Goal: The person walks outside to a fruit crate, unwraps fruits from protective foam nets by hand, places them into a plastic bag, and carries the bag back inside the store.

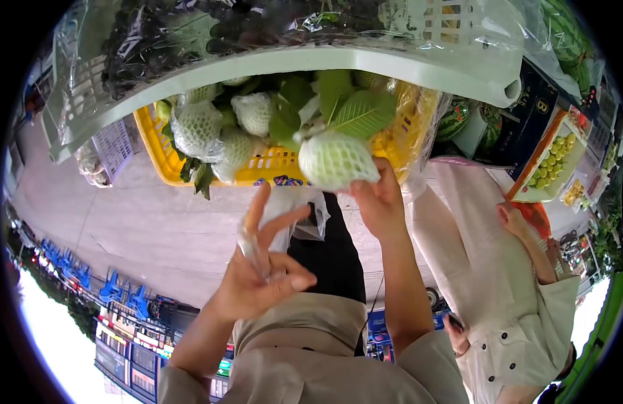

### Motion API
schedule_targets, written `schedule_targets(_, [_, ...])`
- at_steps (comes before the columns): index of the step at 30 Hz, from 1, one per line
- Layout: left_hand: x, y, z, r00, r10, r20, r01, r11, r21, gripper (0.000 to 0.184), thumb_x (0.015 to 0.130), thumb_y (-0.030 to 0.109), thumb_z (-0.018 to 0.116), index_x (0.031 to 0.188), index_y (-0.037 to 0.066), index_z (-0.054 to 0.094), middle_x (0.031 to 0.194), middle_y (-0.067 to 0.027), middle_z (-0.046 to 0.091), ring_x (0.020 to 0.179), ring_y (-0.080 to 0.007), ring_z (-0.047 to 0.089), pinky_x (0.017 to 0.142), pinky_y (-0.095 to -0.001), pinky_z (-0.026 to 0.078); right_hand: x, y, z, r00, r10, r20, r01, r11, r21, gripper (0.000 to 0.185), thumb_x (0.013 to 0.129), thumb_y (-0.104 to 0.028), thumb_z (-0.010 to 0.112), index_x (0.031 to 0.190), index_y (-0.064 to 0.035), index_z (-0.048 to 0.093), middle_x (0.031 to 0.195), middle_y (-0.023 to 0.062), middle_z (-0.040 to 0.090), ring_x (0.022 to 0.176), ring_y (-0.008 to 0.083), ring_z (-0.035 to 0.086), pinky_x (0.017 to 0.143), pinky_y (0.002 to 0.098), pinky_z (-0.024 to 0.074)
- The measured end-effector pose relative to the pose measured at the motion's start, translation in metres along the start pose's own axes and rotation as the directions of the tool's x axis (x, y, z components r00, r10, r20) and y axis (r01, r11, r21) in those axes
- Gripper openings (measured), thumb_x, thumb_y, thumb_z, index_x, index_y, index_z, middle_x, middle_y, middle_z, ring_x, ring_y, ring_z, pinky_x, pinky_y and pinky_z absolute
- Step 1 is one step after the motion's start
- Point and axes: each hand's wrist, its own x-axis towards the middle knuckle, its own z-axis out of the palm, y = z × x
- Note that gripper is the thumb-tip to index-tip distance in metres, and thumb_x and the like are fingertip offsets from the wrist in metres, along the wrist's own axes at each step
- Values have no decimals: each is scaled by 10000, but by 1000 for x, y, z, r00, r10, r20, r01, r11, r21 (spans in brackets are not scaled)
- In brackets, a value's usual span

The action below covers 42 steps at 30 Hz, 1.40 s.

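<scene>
A pale green guava-like fruit (335, 160) in a white foam net, with leaves on its stem, is held at its right end by my right hand (381, 202). It is at the front edge of a yellow crate (170, 156) that holds several more netted fruits (197, 128). My left hand (261, 266) is lower and to the left, fingers spread, with a clear plastic bag (284, 209) hanging around its fingers. The bag seems looped on the hand; its contents cannot be made out.
Above the crate is a pale tray (291, 60) of dark fruit under plastic. A person (486, 289) in light clothes stands at the right, near a box of small green fruits (552, 161). Watermelons (453, 120) lie behind. A lilac crate (114, 151) stands left.
</scene>
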Motion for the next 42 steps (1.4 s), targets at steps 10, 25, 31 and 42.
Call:
schedule_targets(10, [64, -12, 18, 946, 272, -175, -246, 957, 154, 1330, 679, 226, 980, 1609, 13, 55, 1482, -182, 447, 1282, -275, 575, 1035, -402, 506, -31, -30, 38, 976, 217, 3, -216, 974, 63, 253, 1008, -125, 662, 1212, -16, 561, 1055, 36, 645, 970, 94, 596, 879, 264, 492])
schedule_targets(25, [84, -43, 28, 958, 284, 29, -271, 870, 412, 1518, 633, 191, 995, 1623, 137, -155, 1513, -211, 458, 1153, -270, 649, 914, -354, 553, -62, -33, 1, 841, -443, -309, 385, 893, -233, 248, 961, -100, 591, 1179, 14, 625, 1212, 187, 655, 1140, 353, 630, 979, 394, 510])
schedule_targets(31, [72, -55, 46, 994, 93, 49, -104, 932, 348, 1459, 607, 186, 995, 1650, 144, -23, 1431, -193, 554, 952, -218, 704, 822, -313, 550, -67, -37, -73, 881, -321, -347, 461, 418, 783, 307, 918, -382, 677, 1107, -141, 675, 1048, 43, 638, 933, 180, 543, 782, 337, 438])
schedule_targets(42, [82, -60, 35, 923, 176, 342, -353, 741, 571, 1102, 687, 204, 959, 1572, 39, 324, 1488, -158, 499, 1195, -256, 626, 1035, -418, 468, -61, -16, -28, 896, -73, -438, 401, 560, 725, 299, 980, -238, 639, 1238, -87, 637, 1153, 93, 668, 1039, 241, 635, 805, 338, 551])
